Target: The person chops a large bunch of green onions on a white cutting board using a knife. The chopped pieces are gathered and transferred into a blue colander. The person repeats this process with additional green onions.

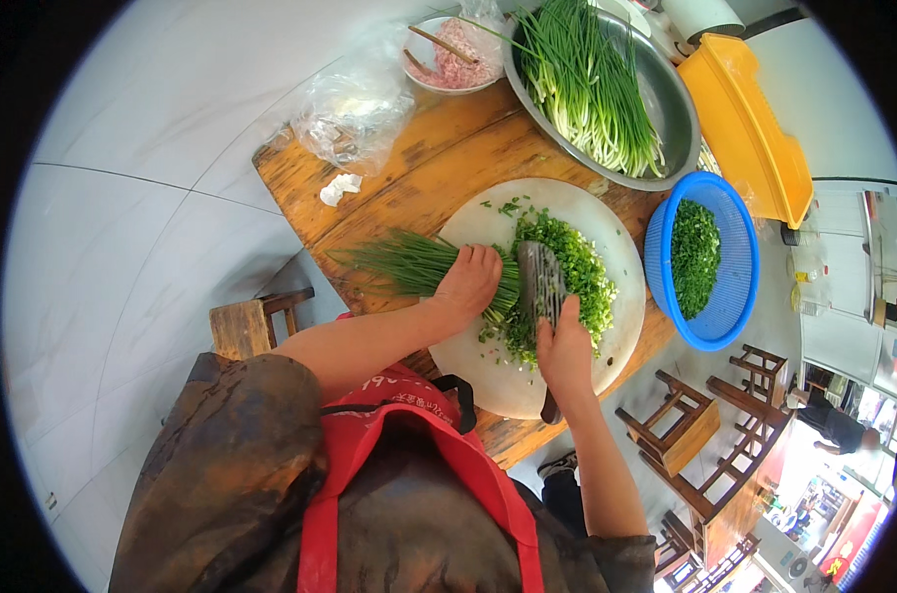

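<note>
My left hand (469, 285) presses down on a bunch of long green chives (408, 263), holding it against the round white cutting board (459, 393). The tips of the bunch fan out past the board's left side onto the table. In my right hand (567, 356) is a cleaver (542, 278), its handle end showing below my palm. Bits of green cling to its broad, wet blade, which stands just right of the bunch's cut end. A heap of chopped chives (585, 278) lies on the board beyond the blade, partly hidden by it.
On the wooden table (374, 196) are a plastic bag (352, 118), crumpled tissue (340, 189), a bowl of minced meat (459, 63) with chopsticks, and a steel basin (671, 96) of whole chives. A blue basket (734, 296) holds chopped greens beside a yellow bin (752, 126). Wooden stools (678, 426) stand right; a person (834, 426) is farther off.
</note>
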